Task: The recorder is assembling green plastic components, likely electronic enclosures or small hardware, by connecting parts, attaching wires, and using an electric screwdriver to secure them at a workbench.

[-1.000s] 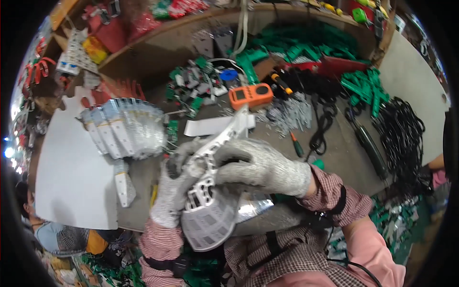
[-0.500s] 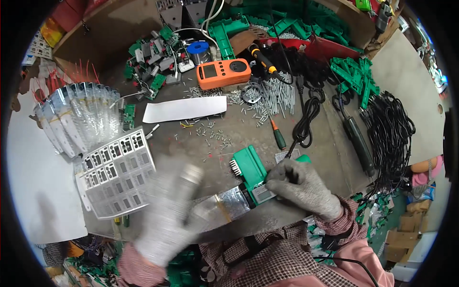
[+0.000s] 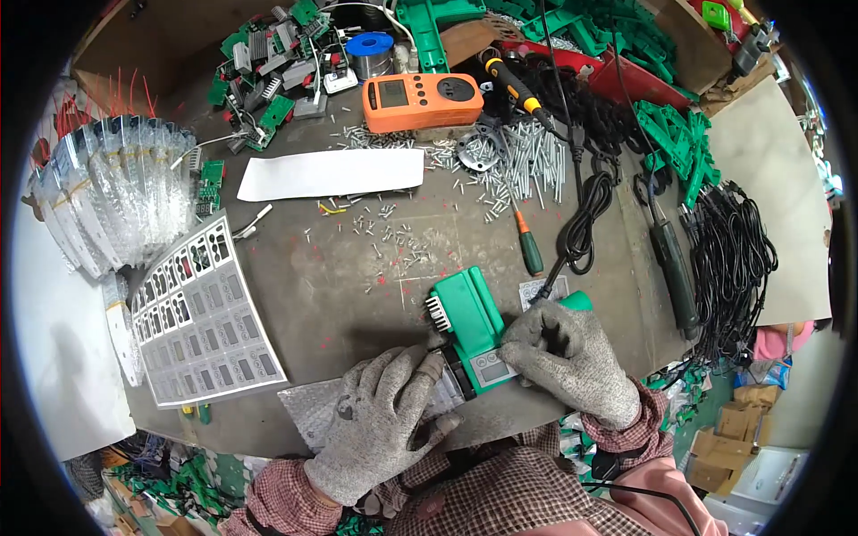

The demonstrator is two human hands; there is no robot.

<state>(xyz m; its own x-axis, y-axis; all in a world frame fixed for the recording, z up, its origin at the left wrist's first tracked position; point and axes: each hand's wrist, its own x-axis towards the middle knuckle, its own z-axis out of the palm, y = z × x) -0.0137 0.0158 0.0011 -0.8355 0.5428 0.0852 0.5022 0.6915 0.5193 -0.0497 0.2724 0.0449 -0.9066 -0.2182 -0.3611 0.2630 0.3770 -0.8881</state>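
Observation:
Both my hands wear grey knit gloves. A green plastic device (image 3: pixel 466 310) with a row of white teeth on its left side and a grey label with a small window lies near the front edge of the bench. My right hand (image 3: pixel 572 357) has its fingers curled round the device's right part, the thumb and fingertip by the label; a black cord runs out beyond it. My left hand (image 3: pixel 384 420) lies over a clear bubble-wrapped piece (image 3: pixel 313 406) joined to the device's left end, fingers stretched along it and thumb apart. The palm hides much of that piece.
A label sheet (image 3: pixel 210 326) and several wrapped pieces (image 3: pixel 116 192) lie at left. Farther back are a white paper strip (image 3: pixel 331 173), an orange meter (image 3: pixel 422 101), loose screws (image 3: pixel 534 165) and a screwdriver (image 3: pixel 529 246). Black cords (image 3: pixel 728 259) and a soldering iron (image 3: pixel 675 277) lie at right.
My left hand has come right and down from beside the label sheet onto the wrapped piece. My right hand stays on the device. The view has shifted slightly.

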